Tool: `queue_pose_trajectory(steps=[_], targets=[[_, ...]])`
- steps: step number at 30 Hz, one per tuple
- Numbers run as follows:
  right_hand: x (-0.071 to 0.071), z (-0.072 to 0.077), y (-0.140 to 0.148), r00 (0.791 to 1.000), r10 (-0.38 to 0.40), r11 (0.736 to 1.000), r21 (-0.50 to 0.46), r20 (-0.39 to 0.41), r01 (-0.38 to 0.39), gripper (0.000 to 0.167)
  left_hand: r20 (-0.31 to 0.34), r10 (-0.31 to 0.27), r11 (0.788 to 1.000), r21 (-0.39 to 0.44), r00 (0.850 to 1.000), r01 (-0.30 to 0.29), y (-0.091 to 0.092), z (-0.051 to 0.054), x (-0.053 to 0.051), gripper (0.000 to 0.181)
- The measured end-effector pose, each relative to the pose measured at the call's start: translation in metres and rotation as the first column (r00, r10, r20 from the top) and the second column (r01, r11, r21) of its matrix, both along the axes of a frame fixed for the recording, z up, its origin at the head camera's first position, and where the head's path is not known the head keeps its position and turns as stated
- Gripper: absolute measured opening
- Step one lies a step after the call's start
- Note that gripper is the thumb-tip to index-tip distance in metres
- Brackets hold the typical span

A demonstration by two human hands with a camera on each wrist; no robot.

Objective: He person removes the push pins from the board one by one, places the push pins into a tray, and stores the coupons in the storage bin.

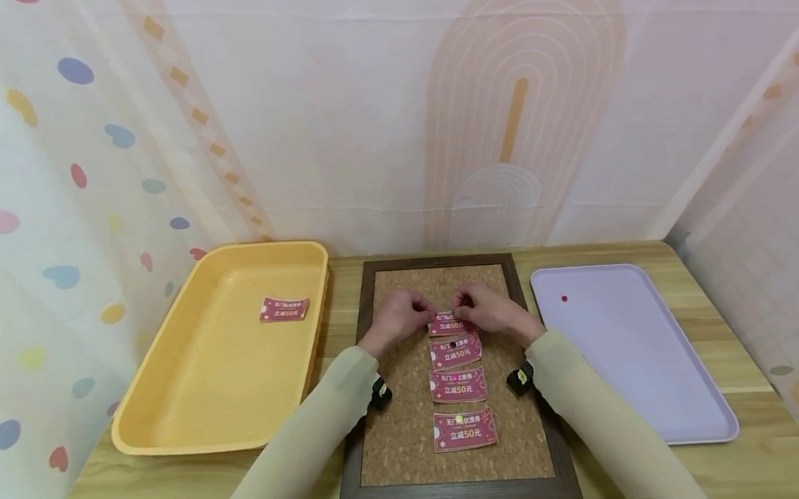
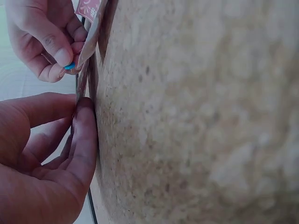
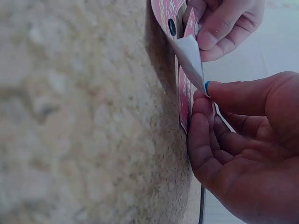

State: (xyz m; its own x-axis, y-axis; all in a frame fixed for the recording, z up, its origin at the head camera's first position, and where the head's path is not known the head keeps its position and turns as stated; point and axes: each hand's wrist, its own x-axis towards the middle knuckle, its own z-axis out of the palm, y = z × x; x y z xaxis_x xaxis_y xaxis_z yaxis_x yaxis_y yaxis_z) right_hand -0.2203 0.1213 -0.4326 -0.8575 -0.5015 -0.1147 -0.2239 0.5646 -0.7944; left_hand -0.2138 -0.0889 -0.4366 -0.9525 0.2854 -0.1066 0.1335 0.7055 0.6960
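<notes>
Both hands meet over the upper part of a cork board (image 1: pixel 396 445) with a dark frame. My left hand (image 1: pixel 401 316) pinches the left edge of a pink paper coupon (image 1: pixel 452 326). At the coupon's upper right, my right hand (image 1: pixel 489 310) holds a blue pushpin (image 2: pixel 69 66) between thumb and finger, against the paper. Below, in a column, are a coupon (image 1: pixel 469 354) with a black pushpin (image 3: pixel 172 27), another coupon (image 1: pixel 475 389) with a pink pushpin (image 1: pixel 454 378), and a lowest coupon (image 1: pixel 466 436) with a yellow pushpin (image 1: pixel 459 419). The blue pin's point is hidden.
On the left stands a yellow tray (image 1: pixel 210 395) with one pink coupon (image 1: pixel 284 309) inside. A light purple tray (image 1: pixel 635 350) lies to the right, holding a single red pushpin (image 1: pixel 564 298). The wooden table (image 1: pixel 756 457) runs back to a patterned curtain (image 1: pixel 339 132).
</notes>
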Motion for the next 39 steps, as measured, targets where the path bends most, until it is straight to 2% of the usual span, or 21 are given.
queue_pose_trajectory(steps=[8, 13, 17, 23, 26, 33, 39], targets=[[0.001, 0.004, 0.010, 0.997, -0.048, 0.999, -0.003, -0.060, 0.048, 0.009, 0.043, 0.028, 0.996, 0.088, 0.999, -0.031, -0.001, 0.004, 0.000, 0.010], [-0.001, 0.007, 0.020, 0.990, -0.080, 0.997, -0.031, -0.119, 0.076, 0.009, 0.043, 0.017, 0.990, 0.137, 0.999, -0.022, -0.004, 0.009, -0.001, 0.013], [0.000, 0.012, 0.025, 0.986, -0.087, 0.994, -0.076, -0.140, 0.077, 0.009, 0.033, 0.031, 0.988, 0.149, 0.999, -0.036, -0.008, 0.014, 0.003, 0.015], [0.006, 0.024, 0.033, 0.986, -0.115, 0.988, -0.115, -0.119, 0.101, 0.010, 0.001, 0.072, 0.989, 0.133, 0.997, -0.072, -0.014, 0.021, 0.008, 0.015], [0.008, 0.029, 0.038, 0.985, -0.129, 0.986, -0.117, -0.118, 0.115, 0.010, -0.010, 0.090, 0.985, 0.150, 0.996, -0.088, -0.016, 0.024, 0.008, 0.014], [0.012, 0.037, 0.045, 0.982, -0.142, 0.985, -0.119, -0.123, 0.127, 0.014, -0.067, 0.083, 0.976, 0.206, 0.994, -0.068, -0.021, 0.032, 0.008, 0.015], [0.016, 0.041, 0.054, 0.975, -0.158, 0.984, -0.103, -0.160, 0.142, 0.014, -0.015, 0.076, 0.957, 0.281, 0.997, -0.069, -0.028, 0.043, 0.014, 0.016]])
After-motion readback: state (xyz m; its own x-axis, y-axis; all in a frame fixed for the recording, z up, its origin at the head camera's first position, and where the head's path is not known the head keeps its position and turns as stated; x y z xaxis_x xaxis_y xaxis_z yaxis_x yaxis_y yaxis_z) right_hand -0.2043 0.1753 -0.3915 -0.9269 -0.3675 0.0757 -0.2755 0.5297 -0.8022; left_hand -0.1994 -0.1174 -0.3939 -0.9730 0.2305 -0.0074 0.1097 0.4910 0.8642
